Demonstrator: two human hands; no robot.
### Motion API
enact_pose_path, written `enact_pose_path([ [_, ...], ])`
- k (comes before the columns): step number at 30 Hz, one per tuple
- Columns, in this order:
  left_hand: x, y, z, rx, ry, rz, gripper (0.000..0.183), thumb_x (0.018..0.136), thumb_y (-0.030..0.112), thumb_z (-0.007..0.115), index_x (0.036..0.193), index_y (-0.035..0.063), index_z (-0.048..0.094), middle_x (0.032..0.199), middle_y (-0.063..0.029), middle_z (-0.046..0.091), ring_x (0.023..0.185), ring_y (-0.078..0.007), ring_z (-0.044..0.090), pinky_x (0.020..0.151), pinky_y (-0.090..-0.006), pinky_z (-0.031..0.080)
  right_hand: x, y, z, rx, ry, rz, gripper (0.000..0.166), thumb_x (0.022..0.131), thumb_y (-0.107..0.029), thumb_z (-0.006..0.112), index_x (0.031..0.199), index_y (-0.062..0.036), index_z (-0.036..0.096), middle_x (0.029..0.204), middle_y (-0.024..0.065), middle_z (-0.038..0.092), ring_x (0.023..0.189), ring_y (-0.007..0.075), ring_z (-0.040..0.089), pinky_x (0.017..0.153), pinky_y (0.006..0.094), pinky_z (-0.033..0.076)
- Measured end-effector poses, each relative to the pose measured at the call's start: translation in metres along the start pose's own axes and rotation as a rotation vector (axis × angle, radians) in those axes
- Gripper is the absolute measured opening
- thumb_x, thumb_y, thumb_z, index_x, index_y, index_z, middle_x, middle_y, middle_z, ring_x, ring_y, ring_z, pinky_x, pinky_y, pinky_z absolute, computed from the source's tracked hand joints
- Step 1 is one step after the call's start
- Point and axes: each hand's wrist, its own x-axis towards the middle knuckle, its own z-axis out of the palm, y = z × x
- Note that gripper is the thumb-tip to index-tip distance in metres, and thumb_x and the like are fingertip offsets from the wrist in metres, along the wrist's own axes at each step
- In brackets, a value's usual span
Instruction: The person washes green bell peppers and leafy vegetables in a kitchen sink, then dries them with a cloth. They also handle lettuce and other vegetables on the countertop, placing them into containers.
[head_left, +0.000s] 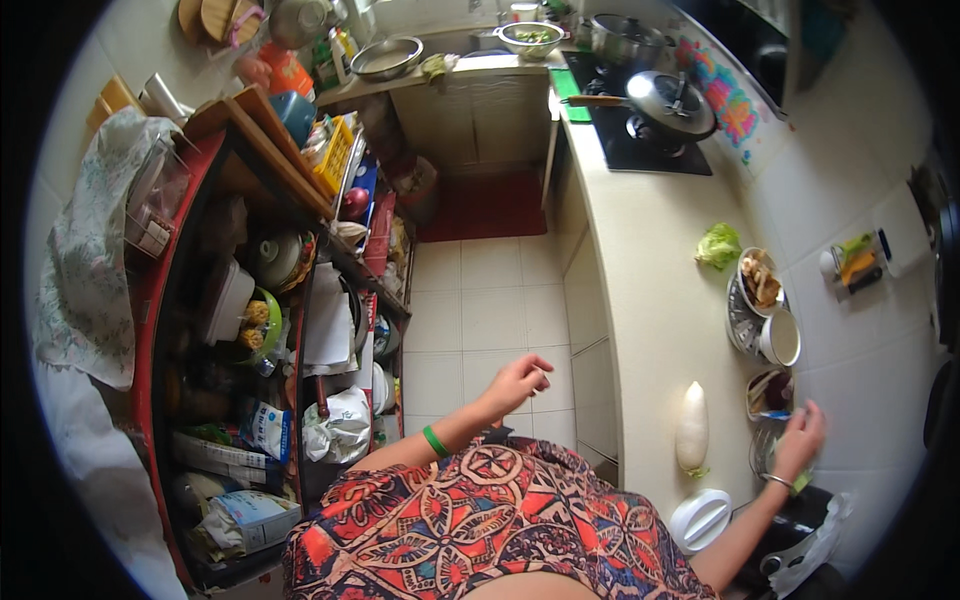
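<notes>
My left hand (519, 384) is raised in front of my body, above the tiled floor. Its fingers are loosely bent and apart, and it holds nothing. At the wall side of the counter is my right hand (801, 436), slightly blurred, over a glass container (763, 450) and close to a small bowl (757, 412) with dark red and pale food. Whether its fingers grip anything is unclear. A peeled-looking white radish (692, 427) lies on the counter left of that hand. Nearer my body sits a round white lid or container (701, 520) with a ridge across it.
A lidded wok (670, 105) stands on the black cooktop (622, 150), its wooden handle jutting over the counter edge. Lettuce (718, 246) and a bowl of brown food pieces (761, 281) lie along the wall. A crowded shelf rack (142, 450) borders the narrow floor (491, 315) on the left.
</notes>
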Motion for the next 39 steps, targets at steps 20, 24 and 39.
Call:
enact_pose_path([
  [20, 0.157, 0.100, -0.236, -0.234, 0.408, 0.111, 0.021, 0.096, 0.013, 0.047, 0.110, 0.0021, 0.058, 0.091, -0.0074, 0.065, 0.085, -0.0138, 0.062, 0.076, -0.0277, 0.051, 0.035, -0.353, 0.234, 0.277, -0.625, -0.371, 0.029, 0.080, -0.015, 0.066, 0.108, -0.0124, 0.062, 0.111, 0.0076, 0.059, 0.110, 0.0291, 0.049, 0.094, 0.0475, 0.035],
  [24, 0.226, 0.131, -0.289, -0.238, 0.517, 0.102, 0.020, 0.095, 0.013, 0.048, 0.109, 0.0034, 0.059, 0.090, -0.0078, 0.066, 0.083, -0.0143, 0.063, 0.074, -0.0281, 0.051, 0.085, -0.429, 0.284, 0.455, -0.707, -0.492, 0.027, 0.080, -0.014, 0.066, 0.107, -0.0105, 0.062, 0.108, 0.0100, 0.060, 0.106, 0.0289, 0.053, 0.093, 0.0450, 0.038],
  [39, 0.448, 0.236, -0.493, -0.086, 1.017, 0.310, 0.014, 0.087, 0.006, 0.062, 0.101, 0.0050, 0.061, 0.087, -0.0029, 0.065, 0.074, -0.0119, 0.061, 0.067, -0.0259, 0.051, 0.263, -0.703, 0.329, 0.870, -0.780, -0.616, 0.019, 0.085, -0.003, 0.062, 0.104, -0.0020, 0.064, 0.096, 0.0159, 0.063, 0.088, 0.0311, 0.064, 0.077, 0.0352, 0.053],
])
